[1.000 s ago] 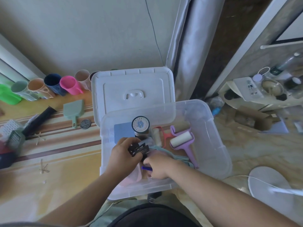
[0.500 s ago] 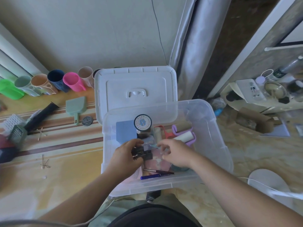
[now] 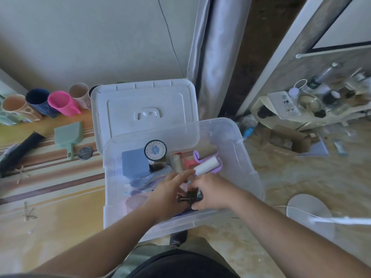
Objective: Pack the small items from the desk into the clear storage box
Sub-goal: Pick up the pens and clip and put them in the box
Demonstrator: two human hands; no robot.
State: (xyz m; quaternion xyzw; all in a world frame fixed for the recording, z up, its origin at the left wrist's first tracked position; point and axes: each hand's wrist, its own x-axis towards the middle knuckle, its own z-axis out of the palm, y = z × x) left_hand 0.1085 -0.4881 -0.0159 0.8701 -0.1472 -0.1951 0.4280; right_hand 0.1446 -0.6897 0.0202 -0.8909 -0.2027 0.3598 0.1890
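The clear storage box point(image 3: 236, 137) stands open in front of me, overhanging the desk's right edge. Inside lie a blue pad point(image 3: 134, 163), a round labelled tin point(image 3: 155, 150), a red lint roller point(image 3: 180, 163) and a purple lint roller point(image 3: 206, 165). Both my hands are low inside the box near its front wall. My right hand point(image 3: 214, 195) curls its fingers around a bunch of black clips point(image 3: 189, 197). My left hand point(image 3: 166, 195) rests against the clips with its fingers stretched out. Pink and blue items under my hands are mostly hidden.
The box's white lid point(image 3: 144, 101) lies behind the box. On the desk to the left are a row of cups point(image 3: 60, 103), a green scoop point(image 3: 68, 135), a round metal disc point(image 3: 85, 153), a black tube point(image 3: 20, 149) and bits of twine point(image 3: 30, 214). A white fan base point(image 3: 307, 209) stands on the floor at right.
The black clips were in my left hand; my right hand came over and closed on them. Both hands moved right and lower in the box. My left fingers have spread.
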